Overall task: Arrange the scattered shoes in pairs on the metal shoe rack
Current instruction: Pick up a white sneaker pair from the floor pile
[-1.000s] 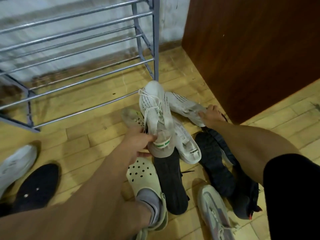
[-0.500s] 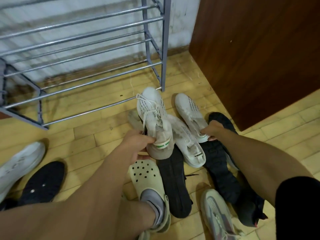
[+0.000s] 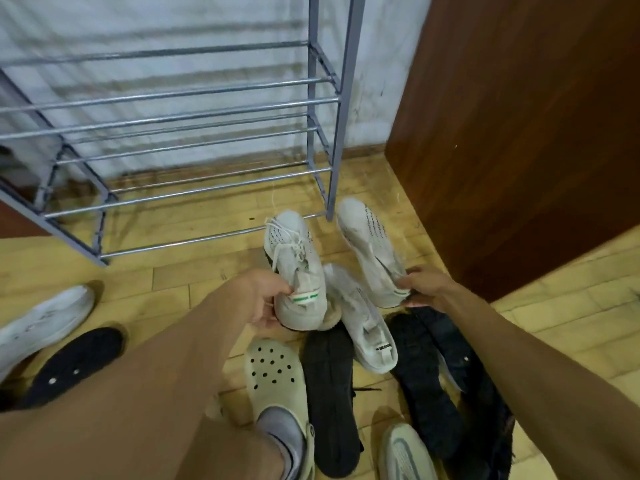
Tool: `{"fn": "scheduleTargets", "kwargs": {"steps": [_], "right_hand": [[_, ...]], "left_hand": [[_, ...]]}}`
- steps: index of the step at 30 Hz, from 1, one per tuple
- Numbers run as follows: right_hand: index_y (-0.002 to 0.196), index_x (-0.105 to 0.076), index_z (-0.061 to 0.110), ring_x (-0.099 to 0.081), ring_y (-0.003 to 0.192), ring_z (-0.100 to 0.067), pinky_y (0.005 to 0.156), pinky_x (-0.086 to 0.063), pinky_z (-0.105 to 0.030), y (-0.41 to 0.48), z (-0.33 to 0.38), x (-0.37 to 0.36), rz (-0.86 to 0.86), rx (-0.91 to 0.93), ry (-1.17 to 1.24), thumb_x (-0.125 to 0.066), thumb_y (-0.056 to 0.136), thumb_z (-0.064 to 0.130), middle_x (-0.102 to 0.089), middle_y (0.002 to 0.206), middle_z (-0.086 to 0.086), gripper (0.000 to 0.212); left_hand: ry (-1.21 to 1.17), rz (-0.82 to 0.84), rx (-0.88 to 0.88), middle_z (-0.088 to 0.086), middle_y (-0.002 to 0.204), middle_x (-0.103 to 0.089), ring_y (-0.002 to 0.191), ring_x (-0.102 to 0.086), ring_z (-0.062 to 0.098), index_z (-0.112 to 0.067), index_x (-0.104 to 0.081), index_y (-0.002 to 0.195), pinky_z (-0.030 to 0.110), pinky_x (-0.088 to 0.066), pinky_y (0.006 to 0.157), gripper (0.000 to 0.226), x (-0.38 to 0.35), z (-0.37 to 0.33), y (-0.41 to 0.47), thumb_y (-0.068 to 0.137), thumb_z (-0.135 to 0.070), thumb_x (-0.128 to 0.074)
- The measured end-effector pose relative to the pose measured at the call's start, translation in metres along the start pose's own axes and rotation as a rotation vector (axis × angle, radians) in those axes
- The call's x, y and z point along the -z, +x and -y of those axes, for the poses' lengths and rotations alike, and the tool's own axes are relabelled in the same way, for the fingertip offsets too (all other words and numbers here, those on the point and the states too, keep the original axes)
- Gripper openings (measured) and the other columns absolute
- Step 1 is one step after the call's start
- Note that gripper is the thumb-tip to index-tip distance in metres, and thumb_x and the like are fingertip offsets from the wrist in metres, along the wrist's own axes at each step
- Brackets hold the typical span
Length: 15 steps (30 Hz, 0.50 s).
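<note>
shelves [image 3: 173, 95] open in front | post [image 3: 341, 133] between 2 white sneakers [image 3: 298, 265] | brown panel [image 3: 519, 133] blocks right

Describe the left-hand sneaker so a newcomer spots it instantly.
Find the front right leg of the metal shoe rack; white sneakers cluster just in front of it. The leftmost sneaker, gripped at the heel by the left hand, is it. Only this one shows white laces on top.

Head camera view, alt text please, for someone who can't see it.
The left hand grips a laced white sneaker by the heel and the right hand grips a matching sneaker, before a metal shoe rack. A third white sneaker and dark shoes lie on the floor.
</note>
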State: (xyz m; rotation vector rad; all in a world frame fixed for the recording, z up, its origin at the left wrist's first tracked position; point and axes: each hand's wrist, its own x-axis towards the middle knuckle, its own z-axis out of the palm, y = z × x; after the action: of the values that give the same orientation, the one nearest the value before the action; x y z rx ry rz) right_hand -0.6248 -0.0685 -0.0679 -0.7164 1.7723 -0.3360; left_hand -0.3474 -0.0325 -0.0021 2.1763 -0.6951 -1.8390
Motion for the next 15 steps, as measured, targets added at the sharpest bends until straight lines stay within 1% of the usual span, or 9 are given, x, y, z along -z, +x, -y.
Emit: {"fn": "scheduleTargets", "kwargs": {"steps": [2, 3, 6, 8, 9, 10, 12, 14, 15], "right_hand": [[0.114, -0.051, 0.002, -0.063, 0.105, -0.029, 0.064, -0.060, -0.035, 0.005, 0.015, -0.014, 0.027, 0.025, 0.011, -0.070, 0.085, 0.003, -0.056, 0.120, -0.014, 0.035], [0.118, -0.051, 0.001, -0.061, 0.107, -0.029, 0.064, -0.060, -0.035, 0.009, 0.021, -0.022, 0.029, 0.030, 0.014, -0.070, 0.085, 0.002, -0.054, 0.122, -0.013, 0.038], [0.121, -0.052, -0.003, -0.061, 0.100, -0.026, 0.062, -0.058, -0.034, 0.023, 0.038, -0.046, 0.062, 0.051, 0.005, -0.071, 0.084, 0.003, -0.057, 0.117, -0.012, 0.042], [0.114, -0.054, -0.003, -0.062, 0.091, -0.023, 0.065, -0.058, -0.035, 0.034, 0.051, -0.060, 0.088, 0.073, 0.011, -0.072, 0.083, 0.003, -0.058, 0.105, -0.009, 0.036], [0.113, -0.053, 0.000, -0.061, 0.090, -0.023, 0.068, -0.058, -0.037, 0.041, 0.058, -0.067, 0.094, 0.087, 0.027, -0.072, 0.083, 0.003, -0.057, 0.103, -0.008, 0.035], [0.111, -0.052, 0.002, -0.061, 0.091, -0.024, 0.070, -0.057, -0.038, 0.050, 0.064, -0.074, 0.090, 0.098, 0.048, -0.072, 0.083, 0.003, -0.057, 0.106, -0.010, 0.034], [0.113, -0.053, -0.005, -0.062, 0.086, -0.023, 0.069, -0.058, -0.038, 0.065, 0.078, -0.088, 0.081, 0.123, 0.073, -0.071, 0.084, 0.002, -0.060, 0.107, -0.014, 0.035], [0.109, -0.057, -0.005, -0.062, 0.075, -0.018, 0.064, -0.059, -0.036, 0.083, 0.090, -0.100, 0.066, 0.161, 0.082, -0.071, 0.084, 0.003, -0.062, 0.094, -0.011, 0.029], [0.105, -0.059, -0.004, -0.062, 0.074, -0.017, 0.061, -0.060, -0.035, 0.091, 0.096, -0.105, 0.056, 0.181, 0.086, -0.071, 0.084, 0.004, -0.063, 0.089, -0.009, 0.027]], "left_hand": [[-0.028, 0.010, 0.002, 0.014, 0.084, -0.056, 0.071, -0.054, 0.024, -0.004, -0.051, 0.089, 0.043, -0.047, 0.082, 0.006, 0.003, -0.010, 0.008, 0.094, -0.002, -0.052], [-0.039, 0.006, 0.005, 0.014, 0.085, -0.056, 0.072, -0.054, 0.025, -0.004, -0.051, 0.094, 0.043, -0.047, 0.084, 0.002, 0.005, -0.014, 0.014, 0.094, -0.002, -0.052], [-0.054, -0.020, 0.013, 0.014, 0.090, -0.057, 0.074, -0.055, 0.025, -0.004, -0.051, 0.108, 0.043, -0.047, 0.085, 0.017, 0.015, -0.023, 0.039, 0.092, 0.000, -0.053], [-0.071, -0.040, 0.020, 0.014, 0.097, -0.058, 0.075, -0.055, 0.026, -0.004, -0.052, 0.114, 0.042, -0.047, 0.083, 0.023, 0.022, -0.028, 0.059, 0.091, 0.001, -0.052], [-0.091, -0.045, 0.026, 0.014, 0.099, -0.058, 0.076, -0.056, 0.026, -0.004, -0.053, 0.117, 0.042, -0.047, 0.081, 0.026, 0.025, -0.031, 0.069, 0.091, 0.001, -0.052], [-0.110, -0.058, 0.028, 0.014, 0.098, -0.058, 0.078, -0.057, 0.026, -0.004, -0.054, 0.118, 0.042, -0.047, 0.079, 0.028, 0.028, -0.033, 0.079, 0.091, 0.002, -0.052], [-0.154, -0.091, 0.008, 0.012, 0.088, -0.057, 0.073, -0.058, 0.026, -0.003, -0.056, 0.113, 0.041, -0.047, 0.070, 0.025, 0.036, -0.039, 0.100, 0.089, 0.003, -0.052], [-0.182, -0.109, -0.020, 0.013, 0.087, -0.058, 0.067, -0.057, 0.025, -0.002, -0.058, 0.104, 0.039, -0.047, 0.059, 0.018, 0.046, -0.047, 0.120, 0.087, 0.004, -0.054], [-0.192, -0.116, -0.032, 0.014, 0.088, -0.059, 0.066, -0.057, 0.025, -0.001, -0.058, 0.100, 0.038, -0.046, 0.054, 0.015, 0.051, -0.052, 0.130, 0.087, 0.004, -0.055]]}}
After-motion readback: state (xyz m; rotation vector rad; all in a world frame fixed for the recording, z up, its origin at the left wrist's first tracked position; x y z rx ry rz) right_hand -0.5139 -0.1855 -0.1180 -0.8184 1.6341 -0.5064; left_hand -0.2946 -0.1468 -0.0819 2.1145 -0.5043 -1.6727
